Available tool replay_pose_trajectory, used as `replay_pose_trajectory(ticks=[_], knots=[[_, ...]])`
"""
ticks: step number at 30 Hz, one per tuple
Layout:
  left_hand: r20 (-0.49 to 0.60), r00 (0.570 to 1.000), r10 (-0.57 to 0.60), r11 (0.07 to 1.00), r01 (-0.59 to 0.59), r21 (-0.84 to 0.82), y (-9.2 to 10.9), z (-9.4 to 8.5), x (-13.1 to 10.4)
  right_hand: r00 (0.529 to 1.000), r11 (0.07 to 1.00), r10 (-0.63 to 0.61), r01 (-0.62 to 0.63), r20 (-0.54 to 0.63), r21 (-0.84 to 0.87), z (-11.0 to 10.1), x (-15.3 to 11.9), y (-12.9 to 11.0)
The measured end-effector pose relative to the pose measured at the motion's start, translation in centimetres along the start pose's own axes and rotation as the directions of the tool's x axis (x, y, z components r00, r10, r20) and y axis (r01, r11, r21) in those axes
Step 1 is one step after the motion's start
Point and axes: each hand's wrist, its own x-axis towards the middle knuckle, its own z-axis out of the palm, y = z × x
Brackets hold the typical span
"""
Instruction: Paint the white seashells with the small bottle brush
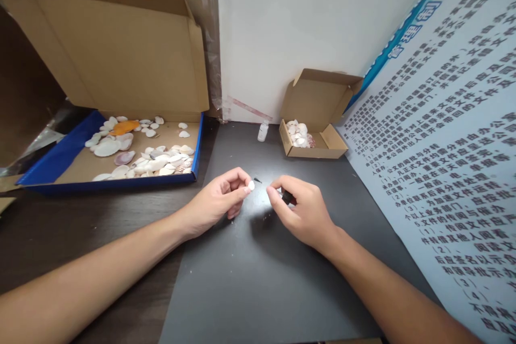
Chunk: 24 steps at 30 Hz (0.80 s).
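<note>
Between the thumb and fingertips of my left hand [226,193] is a small white shell [251,185]. My right hand [300,207] is closed around a small black cap-like piece [287,197], mostly hidden by the fingers. A thin dark tip [257,180] shows in the gap between the hands, close to the shell; whether it belongs to the black piece I cannot tell. Both hands are over the dark grey mat, a short way apart. Beyond them stands a small clear bottle [263,131] with a pale label.
At the left, an open cardboard box with a blue rim [197,150] contains many shells and an orange one [124,128]. A smaller open carton [318,153] with whitish shells stands at the back right. A white wall and a printed board [443,134] border the table [226,290].
</note>
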Motion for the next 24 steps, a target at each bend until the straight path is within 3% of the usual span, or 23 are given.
replay_pose_trajectory(ticks=[4,10,14,24], knots=[[0.022,0.999,-0.044,0.995,0.046,-0.090,0.27,0.13,-0.14,0.999,1.000,-0.009,0.009,0.047,-0.008,0.02,-0.02,-0.07],[0.063,0.989,-0.131,0.976,0.139,-0.166,0.77,0.23,-0.39,0.999,1.000,-0.022,0.021,0.031,0.021,-0.05,-0.04,-0.12],[0.040,0.991,-0.130,0.978,0.135,-0.161,0.84,0.30,-0.34,0.999,0.999,0.024,-0.023,0.035,-0.038,-0.06,-0.08,-0.15],[0.004,0.994,-0.108,0.985,0.108,-0.133,0.81,0.44,-0.26,0.999,0.999,-0.013,0.014,0.029,-0.036,0.02,-0.12,-0.05]])
